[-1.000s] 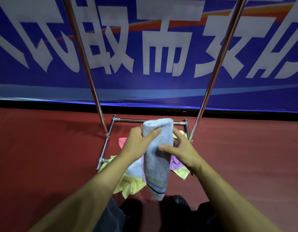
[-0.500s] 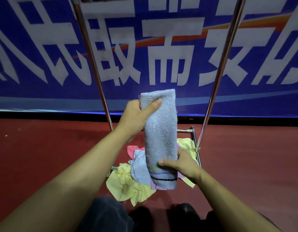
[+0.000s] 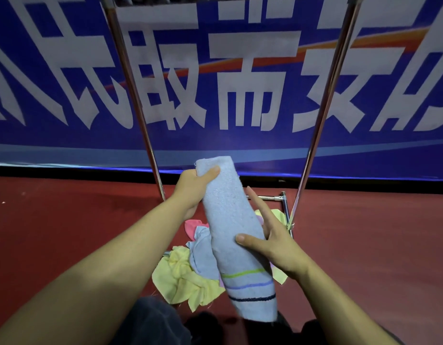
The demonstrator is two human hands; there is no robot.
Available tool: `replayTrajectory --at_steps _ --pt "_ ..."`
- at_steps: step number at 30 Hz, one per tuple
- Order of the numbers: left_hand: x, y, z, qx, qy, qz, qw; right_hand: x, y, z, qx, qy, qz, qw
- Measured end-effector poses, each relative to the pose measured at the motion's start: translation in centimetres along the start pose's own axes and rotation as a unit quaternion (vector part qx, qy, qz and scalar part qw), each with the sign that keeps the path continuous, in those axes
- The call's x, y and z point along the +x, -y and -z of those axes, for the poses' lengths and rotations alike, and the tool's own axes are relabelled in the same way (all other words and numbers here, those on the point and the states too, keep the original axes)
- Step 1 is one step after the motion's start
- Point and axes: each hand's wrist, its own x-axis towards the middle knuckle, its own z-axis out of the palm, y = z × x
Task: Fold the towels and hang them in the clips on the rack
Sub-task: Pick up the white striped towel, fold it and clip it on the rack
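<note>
A folded light blue towel with green, blue and dark stripes near its lower end hangs tilted in front of me. My left hand grips its top end, thumb across the front. My right hand lies against the towel's right edge at mid-height, with the thumb on the front and the fingers straight and spread beside it. Behind stand the rack's two metal poles. Its top bar is cut off by the frame's upper edge, and no clips can be made out.
A pile of loose towels lies on the red floor inside the rack's base frame: a yellow towel, a pink towel and a pale blue towel. A blue banner stands behind. My dark trouser leg and shoes are below.
The towel, lifted up from the pile a second ago, has since come down a little and tilted. My right hand has slid up its right edge and straightened its fingers.
</note>
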Motion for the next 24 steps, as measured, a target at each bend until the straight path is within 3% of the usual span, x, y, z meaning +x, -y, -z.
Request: replayTrajectory --at_steps 4,8,15,18,20,22,24 --pt "1.3 3.1 0.7 -0.031 -0.001 0.088 0.996 0.0 0.3 0.0 -0.009 -0.011 0.025 1.000" --pt "0.5 6.7 1.4 -0.048 0.027 0.175 0.983 0.3 -0.1 0.2 0.051 -0.025 0.021 0.998" --pt "-2.2 9.3 1.7 -0.043 0.098 0.248 0.963 0.5 -0.3 -0.3 0.063 -0.041 0.015 0.997" --pt "-2.5 9.5 1.6 0.082 0.106 0.218 0.967 0.6 -0.3 -0.5 0.074 -0.050 0.009 0.996" --pt "-2.1 9.7 1.6 0.145 0.071 0.119 0.980 0.6 -0.4 -0.3 0.092 -0.059 0.004 0.994" --pt "-2.6 9.1 1.2 0.059 0.084 0.051 0.993 0.7 -0.4 -0.2 0.114 -0.064 -0.006 0.991" --pt "-3.3 8.5 0.7 0.000 0.145 0.048 0.988 0.8 -0.4 -0.1 0.139 -0.065 -0.016 0.988"
